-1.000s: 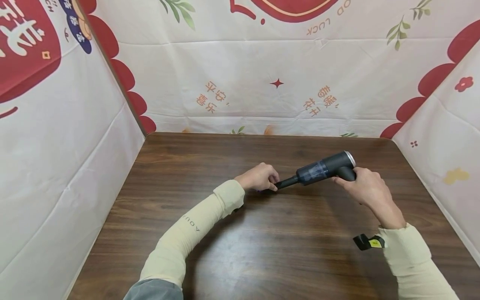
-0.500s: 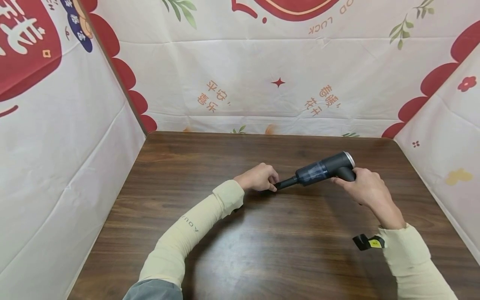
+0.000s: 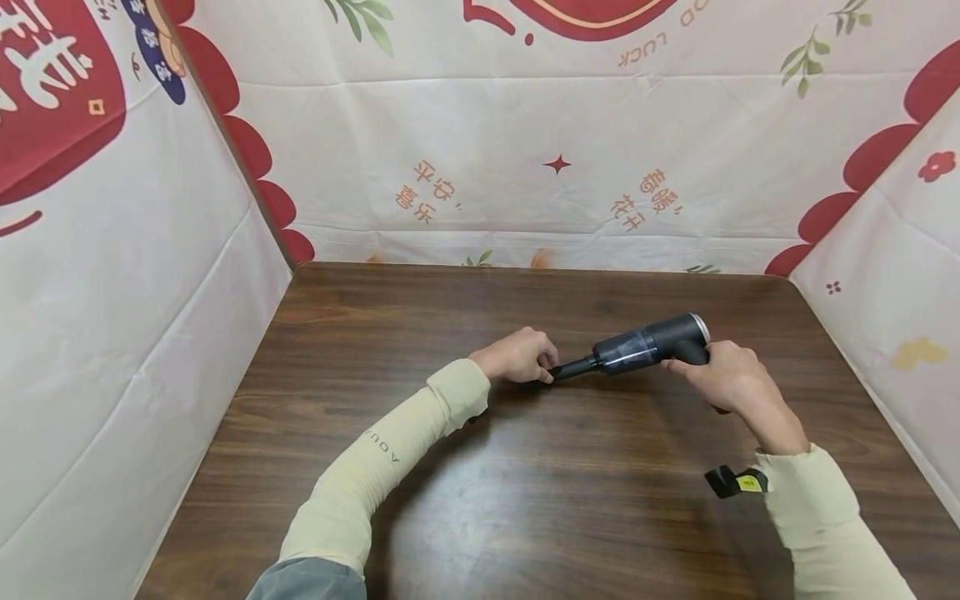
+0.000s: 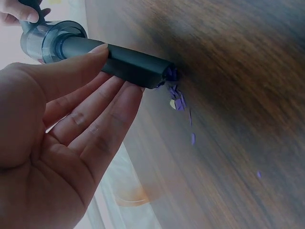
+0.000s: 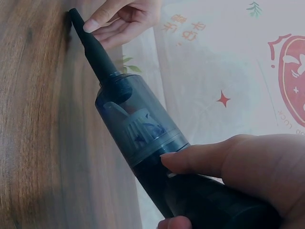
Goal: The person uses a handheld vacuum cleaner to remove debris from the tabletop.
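Observation:
A black handheld vacuum cleaner (image 3: 637, 348) with a clear dust cup (image 5: 138, 119) slants down to the left over the table. My right hand (image 3: 735, 379) grips its handle, the thumb lying along the body in the right wrist view. With thumb and fingertips my left hand (image 4: 71, 114) pinches the narrow nozzle (image 4: 128, 64) close to its tip. Purple scraps (image 4: 176, 98) and one pale bit lie at the nozzle's mouth, trailing off over the wood. Inside the dust cup some purple bits show around the ribbed filter. In the head view the left hand hides the nozzle tip.
The brown wood-grain table (image 3: 450, 500) has a printed white cloth (image 3: 487, 125) hanging behind it and at both sides. A lone purple scrap (image 4: 259, 174) lies apart from the others. A black device with a yellow label (image 3: 738, 482) sits at the right wrist.
The rear of the vacuum cleaner and my right hand have dropped slightly, so the body lies flatter. My left hand has stayed in place on the nozzle.

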`<control>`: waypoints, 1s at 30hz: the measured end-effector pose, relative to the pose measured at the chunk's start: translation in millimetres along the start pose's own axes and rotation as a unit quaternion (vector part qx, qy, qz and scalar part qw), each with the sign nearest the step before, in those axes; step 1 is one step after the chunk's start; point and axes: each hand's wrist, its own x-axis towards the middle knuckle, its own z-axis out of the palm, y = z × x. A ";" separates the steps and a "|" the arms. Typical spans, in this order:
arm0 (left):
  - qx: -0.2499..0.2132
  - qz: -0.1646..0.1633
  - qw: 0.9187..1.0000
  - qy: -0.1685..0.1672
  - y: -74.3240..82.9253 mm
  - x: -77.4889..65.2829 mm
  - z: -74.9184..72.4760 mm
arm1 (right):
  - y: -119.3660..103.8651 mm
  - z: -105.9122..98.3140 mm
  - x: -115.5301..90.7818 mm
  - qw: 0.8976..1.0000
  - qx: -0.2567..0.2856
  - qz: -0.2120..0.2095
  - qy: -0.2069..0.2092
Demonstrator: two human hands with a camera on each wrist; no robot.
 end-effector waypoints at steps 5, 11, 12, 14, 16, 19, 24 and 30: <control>0.002 -0.001 1.000 -0.001 -1.6 0.6 0.1 | -1.5 -0.1 0.5 1.000 0.003 0.006 -0.009; -0.007 -0.005 1.000 0.001 -3.1 -0.7 -0.3 | -1.9 0.8 0.5 1.000 0.010 0.009 -0.008; -0.009 -0.007 1.000 0.001 -3.3 -1.0 -0.4 | -2.2 0.9 0.5 1.000 0.011 0.009 -0.006; -0.012 -0.010 1.000 0.001 -3.8 -1.4 -0.6 | -2.8 0.9 0.3 1.000 0.012 0.008 -0.001; -0.011 -0.014 1.000 0.002 -4.1 -1.7 -1.0 | -3.1 0.7 0.2 1.000 0.011 0.005 0.003; -0.010 -0.019 1.000 0.001 -4.9 -1.6 -1.3 | -4.4 0.8 0.1 1.000 0.009 0.001 0.008; -0.006 -0.028 1.000 0.000 -5.9 -1.7 -1.3 | -6.1 1.5 1.0 1.000 0.008 0.000 0.010; 0.007 -0.037 0.999 -0.003 -5.7 -3.9 -2.6 | -7.9 1.2 1.3 1.000 0.006 0.000 0.009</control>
